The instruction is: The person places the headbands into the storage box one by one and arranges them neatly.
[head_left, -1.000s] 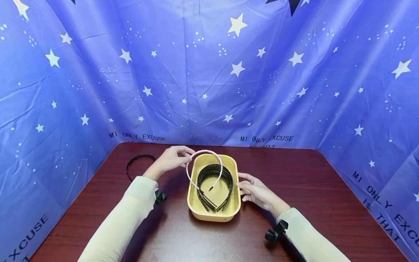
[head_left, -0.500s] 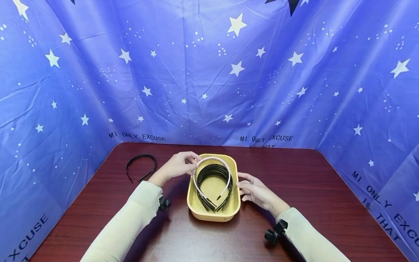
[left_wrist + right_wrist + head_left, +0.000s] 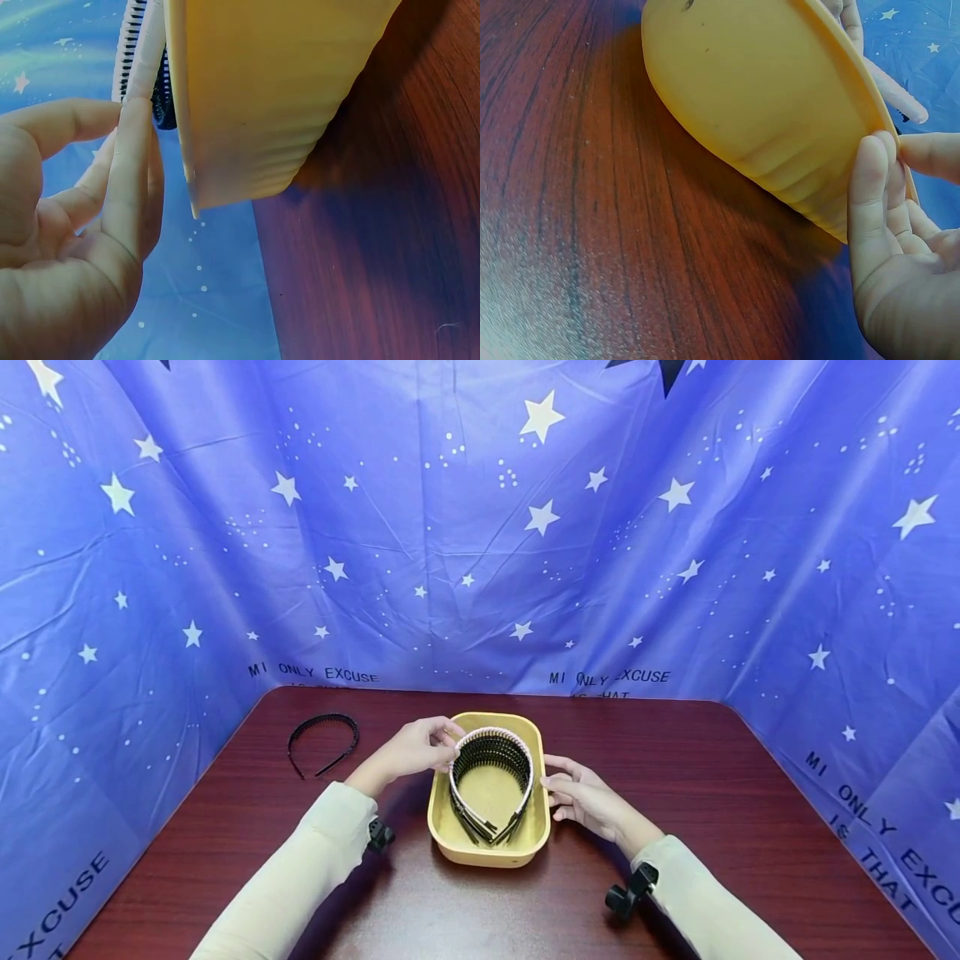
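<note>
A pinkish-white headband (image 3: pixel 491 731) lies at the top of several nested black headbands (image 3: pixel 491 750) inside a yellow plastic bin (image 3: pixel 480 858). My left hand (image 3: pixel 415 748) pinches that pale headband between thumb and fingertips at its left side, beside the bin's far left rim. The pinch shows closely in the left wrist view, where the pale band (image 3: pixel 146 60) passes just outside the bin's edge. On the opposite side my right hand (image 3: pixel 588 793) holds the bin's right rim. In the right wrist view its thumb and a finger grip the yellow edge (image 3: pixel 866 86).
A single black headband (image 3: pixel 324 717) lies on the dark red wooden table (image 3: pixel 645 743), left of the bin. Blue star-patterned cloth (image 3: pixel 450 527) hangs behind the table and along its sides. Black wrist mounts (image 3: pixel 633 893) sit near both cuffs.
My left hand has moved right and down, bringing the pale headband from a tilted position above the bin into line with the black stack. The right hand stays at the rim.
</note>
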`<state>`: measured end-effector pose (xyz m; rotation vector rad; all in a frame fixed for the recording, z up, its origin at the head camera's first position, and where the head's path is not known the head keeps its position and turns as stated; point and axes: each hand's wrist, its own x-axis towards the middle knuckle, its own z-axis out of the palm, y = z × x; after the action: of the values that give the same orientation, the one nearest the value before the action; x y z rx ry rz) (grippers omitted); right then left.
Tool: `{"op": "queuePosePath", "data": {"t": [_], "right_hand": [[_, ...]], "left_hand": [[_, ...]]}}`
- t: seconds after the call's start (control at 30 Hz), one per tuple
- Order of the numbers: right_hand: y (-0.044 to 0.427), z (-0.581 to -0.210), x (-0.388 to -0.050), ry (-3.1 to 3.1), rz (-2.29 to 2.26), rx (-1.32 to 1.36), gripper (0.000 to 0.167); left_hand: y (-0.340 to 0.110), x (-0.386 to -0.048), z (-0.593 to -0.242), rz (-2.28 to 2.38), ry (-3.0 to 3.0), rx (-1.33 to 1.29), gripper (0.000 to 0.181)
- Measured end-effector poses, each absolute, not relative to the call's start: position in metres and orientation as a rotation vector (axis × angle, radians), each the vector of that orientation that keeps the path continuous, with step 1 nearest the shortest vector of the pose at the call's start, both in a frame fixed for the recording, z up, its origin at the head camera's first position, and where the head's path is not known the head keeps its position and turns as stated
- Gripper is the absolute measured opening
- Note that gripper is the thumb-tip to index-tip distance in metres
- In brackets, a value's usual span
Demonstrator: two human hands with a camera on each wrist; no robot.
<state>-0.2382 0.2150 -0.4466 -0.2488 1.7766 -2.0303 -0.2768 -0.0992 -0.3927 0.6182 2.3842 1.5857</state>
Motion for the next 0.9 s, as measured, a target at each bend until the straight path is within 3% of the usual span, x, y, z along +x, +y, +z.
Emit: {"op": "queuePosePath", "data": {"t": [0.9], "right_hand": [[0.2146,-0.4464,-0.2373,1.758,-2.04,-0.262,0.067]], "left_hand": [[-0.096,-0.2741,-0.3999,1.61,2.402,0.578,0.034]]}}
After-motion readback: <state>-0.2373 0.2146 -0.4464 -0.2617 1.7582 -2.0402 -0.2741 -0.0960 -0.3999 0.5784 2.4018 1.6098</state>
